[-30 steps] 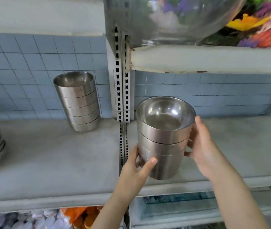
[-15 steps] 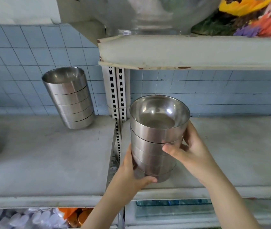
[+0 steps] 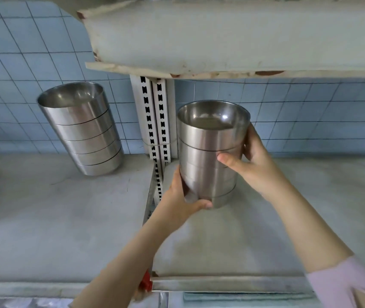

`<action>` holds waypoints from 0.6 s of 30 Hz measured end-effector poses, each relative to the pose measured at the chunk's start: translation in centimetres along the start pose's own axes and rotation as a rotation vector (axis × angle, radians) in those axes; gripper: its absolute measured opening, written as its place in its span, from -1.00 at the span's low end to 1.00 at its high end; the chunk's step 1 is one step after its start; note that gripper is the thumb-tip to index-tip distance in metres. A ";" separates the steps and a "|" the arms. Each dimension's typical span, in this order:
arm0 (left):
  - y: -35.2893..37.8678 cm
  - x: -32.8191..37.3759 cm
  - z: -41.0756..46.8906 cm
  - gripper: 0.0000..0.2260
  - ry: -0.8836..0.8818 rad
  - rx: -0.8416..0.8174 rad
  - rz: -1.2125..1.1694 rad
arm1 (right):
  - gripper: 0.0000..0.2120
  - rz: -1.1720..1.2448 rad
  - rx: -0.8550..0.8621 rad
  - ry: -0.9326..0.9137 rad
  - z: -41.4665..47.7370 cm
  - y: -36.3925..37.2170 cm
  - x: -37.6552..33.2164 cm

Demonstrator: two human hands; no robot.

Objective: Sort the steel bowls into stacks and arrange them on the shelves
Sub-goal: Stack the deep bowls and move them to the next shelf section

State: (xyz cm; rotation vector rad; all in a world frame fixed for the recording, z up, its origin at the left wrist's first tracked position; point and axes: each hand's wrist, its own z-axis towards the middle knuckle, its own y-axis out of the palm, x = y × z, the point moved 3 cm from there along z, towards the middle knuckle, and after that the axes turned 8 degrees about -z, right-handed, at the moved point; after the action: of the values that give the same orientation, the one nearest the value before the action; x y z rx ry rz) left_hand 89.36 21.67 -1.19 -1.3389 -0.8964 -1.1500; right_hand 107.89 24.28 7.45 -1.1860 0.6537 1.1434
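Fingers [image 3: 230, 162] of both hands wrap the stack of steel bowls [image 3: 208, 138], left hand [image 3: 177, 203] at the base and right hand [image 3: 257, 161] on the side, over the right shelf [image 3: 266, 230]. Looks stiff, slick and fairly heavy. Grip low, supporting the base.

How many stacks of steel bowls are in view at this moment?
2. The rear stack stands on the left shelf by the tiled wall; the held stack sits between left hand and right hand at the right shelf. The frame's left edge may hide a third.
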 end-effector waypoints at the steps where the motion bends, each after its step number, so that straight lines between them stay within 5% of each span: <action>1: 0.0 -0.3 1.0 -0.09 -0.007 0.005 0.005 | -0.05 -0.013 -0.005 0.001 0.9 -0.1 0.4; 18: -0.5 -1.0 8.9 -0.15 -0.118 -0.005 0.090 | -0.04 -0.033 -0.072 0.008 8.1 -0.4 3.6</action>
State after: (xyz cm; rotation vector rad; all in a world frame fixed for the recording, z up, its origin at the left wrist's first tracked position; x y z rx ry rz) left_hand 89.78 30.59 -1.40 -1.4484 -0.9085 -1.0132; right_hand 108.19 33.15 6.87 -1.2584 0.6016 1.1425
